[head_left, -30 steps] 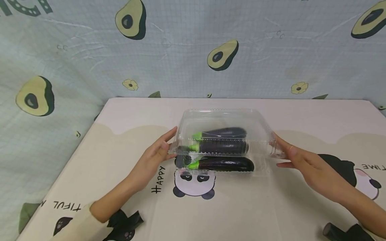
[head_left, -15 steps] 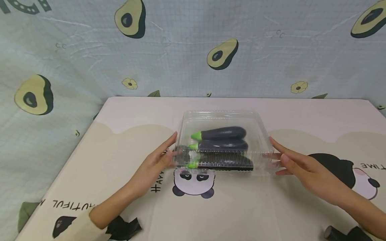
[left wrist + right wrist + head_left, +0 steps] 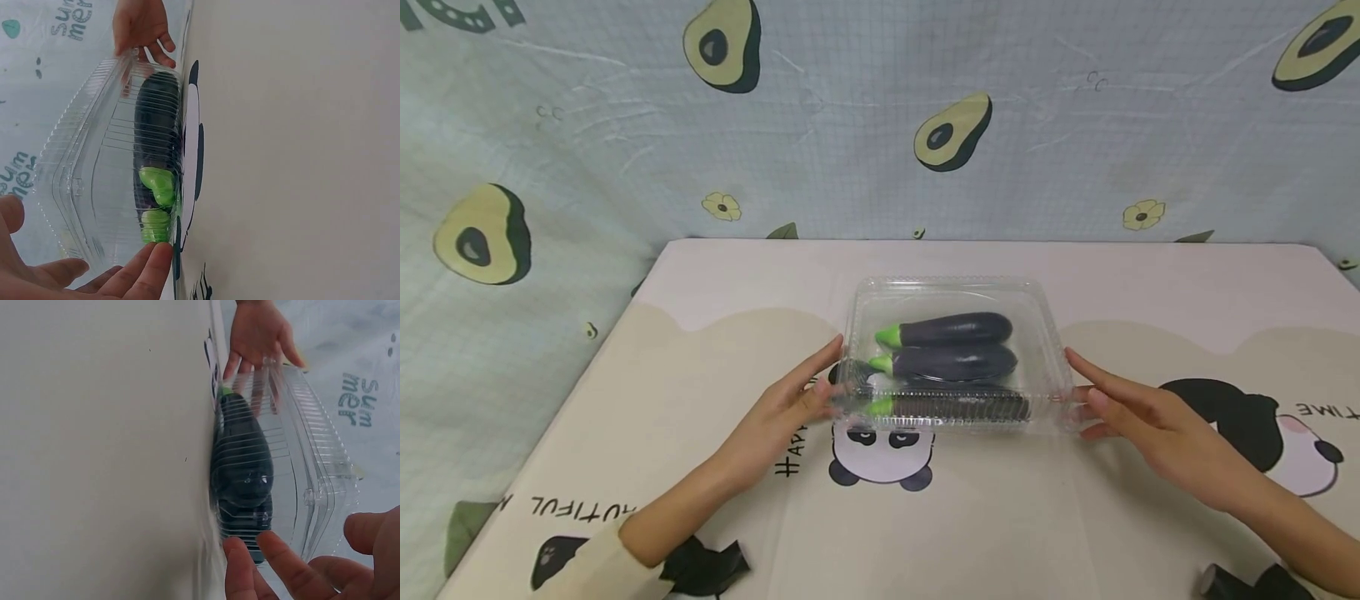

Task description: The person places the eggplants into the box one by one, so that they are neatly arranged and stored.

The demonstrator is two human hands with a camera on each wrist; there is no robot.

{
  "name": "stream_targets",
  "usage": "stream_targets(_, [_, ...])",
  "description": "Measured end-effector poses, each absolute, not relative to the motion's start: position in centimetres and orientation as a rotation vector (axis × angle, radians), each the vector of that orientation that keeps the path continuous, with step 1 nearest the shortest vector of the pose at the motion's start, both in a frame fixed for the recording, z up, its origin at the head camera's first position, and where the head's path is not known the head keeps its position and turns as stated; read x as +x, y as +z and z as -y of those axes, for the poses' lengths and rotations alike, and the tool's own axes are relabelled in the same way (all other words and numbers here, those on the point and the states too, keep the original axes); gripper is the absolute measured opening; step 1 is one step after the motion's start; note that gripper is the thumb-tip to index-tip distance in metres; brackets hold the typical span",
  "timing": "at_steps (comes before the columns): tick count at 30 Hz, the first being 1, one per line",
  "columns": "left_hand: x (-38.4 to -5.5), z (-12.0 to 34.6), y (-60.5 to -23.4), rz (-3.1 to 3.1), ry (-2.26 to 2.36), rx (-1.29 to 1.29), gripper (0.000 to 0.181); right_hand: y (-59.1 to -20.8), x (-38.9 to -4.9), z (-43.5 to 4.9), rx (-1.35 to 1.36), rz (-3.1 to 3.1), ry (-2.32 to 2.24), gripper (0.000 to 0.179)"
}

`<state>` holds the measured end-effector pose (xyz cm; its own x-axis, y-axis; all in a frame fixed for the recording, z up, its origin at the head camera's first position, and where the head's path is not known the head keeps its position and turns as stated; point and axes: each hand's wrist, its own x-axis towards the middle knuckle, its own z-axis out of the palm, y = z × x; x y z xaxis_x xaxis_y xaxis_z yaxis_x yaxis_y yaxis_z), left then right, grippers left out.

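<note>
A clear plastic clamshell container (image 3: 951, 283) lies on the table with its ribbed lid down over three eggplants. Each eggplant (image 3: 955, 363) is dark purple with a bright green stem end pointing left. My left hand (image 3: 790, 412) touches the container's left end, fingers extended along the wall in the left wrist view and thumb apart. At the opposite end my right hand (image 3: 1157, 429) has its straight fingertips right at the side wall. Seen from the right wrist, the eggplants (image 3: 240, 450) show through the ribbed wall, and the rims (image 3: 312, 506) of lid and base lie close together.
The pale tablecloth (image 3: 970, 517) carries printed pandas and lettering. A light curtain (image 3: 850, 150) with avocado prints hangs behind the table's back edge. Black wrist gear (image 3: 707, 567) sits at my left wrist, and similar black gear (image 3: 1228, 582) at the right.
The lid's front edge has come down over the nearest eggplant, which lay uncovered a second ago. Both hands have moved slightly toward me and lower with it, and their fingers have loosened.
</note>
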<state>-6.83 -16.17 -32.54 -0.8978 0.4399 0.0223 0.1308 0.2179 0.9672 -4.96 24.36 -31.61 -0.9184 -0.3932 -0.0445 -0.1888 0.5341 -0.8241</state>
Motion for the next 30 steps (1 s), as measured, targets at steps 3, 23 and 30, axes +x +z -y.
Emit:
stream_targets(3, [-6.89,16.17,-32.67,-2.228,1.738,0.522,0.053,-31.83,-4.97,-24.41,-0.520,-2.590,-1.307,0.055])
stream_targets(23, [-6.61,15.74,-32.89,-1.958,1.903,0.433,0.070,-31.81,-4.84,-23.87,-0.552,-2.482,-1.510,0.060])
stream_targets(30, [-6.37,15.45,-32.94,-1.828,1.991,0.392,0.071,-31.83,-4.75,-23.58,-0.527,-2.402,-1.605,0.062])
